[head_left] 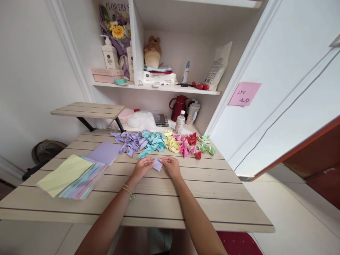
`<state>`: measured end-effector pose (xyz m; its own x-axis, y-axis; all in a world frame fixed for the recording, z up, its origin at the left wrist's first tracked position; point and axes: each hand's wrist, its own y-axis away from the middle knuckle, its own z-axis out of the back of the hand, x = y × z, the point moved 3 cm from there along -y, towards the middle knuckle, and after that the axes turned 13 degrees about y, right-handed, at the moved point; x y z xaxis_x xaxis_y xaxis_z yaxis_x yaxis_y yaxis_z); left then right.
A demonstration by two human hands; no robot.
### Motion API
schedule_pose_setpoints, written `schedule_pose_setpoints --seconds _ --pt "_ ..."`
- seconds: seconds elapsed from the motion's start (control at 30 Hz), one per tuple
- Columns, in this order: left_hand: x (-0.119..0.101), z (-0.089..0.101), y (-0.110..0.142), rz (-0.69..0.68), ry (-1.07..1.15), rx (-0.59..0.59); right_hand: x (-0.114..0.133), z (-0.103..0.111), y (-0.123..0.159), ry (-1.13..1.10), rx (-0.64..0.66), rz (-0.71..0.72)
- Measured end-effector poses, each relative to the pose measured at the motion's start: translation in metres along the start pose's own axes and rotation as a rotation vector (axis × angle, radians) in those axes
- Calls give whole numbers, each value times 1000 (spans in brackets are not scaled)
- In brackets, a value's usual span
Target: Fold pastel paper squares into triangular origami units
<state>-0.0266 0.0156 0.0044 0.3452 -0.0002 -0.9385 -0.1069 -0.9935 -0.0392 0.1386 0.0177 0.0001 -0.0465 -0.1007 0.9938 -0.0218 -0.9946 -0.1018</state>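
A small folded purple paper piece (pixel 157 164) lies on the wooden table (pixel 207 198) between both hands. My left hand (pixel 143 166) pinches its left side with closed fingers. My right hand (pixel 170 165) presses and pinches its right side. Behind the hands runs a row of folded paper shapes: purple (pixel 129 141), teal (pixel 152 141), yellow (pixel 171 141), pink and red (pixel 188 144), green (pixel 206 145). A single purple sheet (pixel 105 153) lies to the left.
A fanned stack of pastel sheets (pixel 71 177) with a yellow one on top sits at the table's left. A bottle (pixel 180 123), red jug (pixel 178 107) and shelves of items stand behind. A white door with a pink note (pixel 244 94) is on the right.
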Motion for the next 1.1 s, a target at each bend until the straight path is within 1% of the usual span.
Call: schedule_pose_setpoints --seconds 0.13,0.2,0.27,0.33,0.47,0.53,0.63,0.7,0.73,0.8,0.87,0.93,1.03,1.1 --pt "2 -2 0 27 -14 -25 0 1 1 63 -18 -4" --pt "3 -2 0 25 -29 -57 1 1 1 65 -13 -5" --pt "3 0 0 19 -48 -61 1 -1 2 49 3 -6" --pt "2 0 0 22 -59 -13 0 -1 2 41 11 -6" --pt "3 -4 -1 51 -73 128 0 -1 1 30 20 9" --pt "5 -5 -1 75 -74 148 -1 -1 -1 0 27 25" --pt "8 -3 -2 110 -14 73 0 2 -4 -38 -27 57" --pt "8 -1 -3 124 47 20 0 4 -5 -6 -75 70" --pt "7 0 -2 127 76 4 0 4 -5 21 -72 67" --pt "4 2 -2 126 127 -7 0 0 -3 49 -9 37" --pt "1 2 -1 120 166 -2 -1 -7 0 4 78 -15" --pt "1 0 0 120 176 31 -2 -13 3 -83 121 -70" --pt "4 -4 1 119 114 95 -2 -16 4 -197 106 -107" --pt "5 -6 2 111 37 94 -1 -13 3 -210 80 -86"
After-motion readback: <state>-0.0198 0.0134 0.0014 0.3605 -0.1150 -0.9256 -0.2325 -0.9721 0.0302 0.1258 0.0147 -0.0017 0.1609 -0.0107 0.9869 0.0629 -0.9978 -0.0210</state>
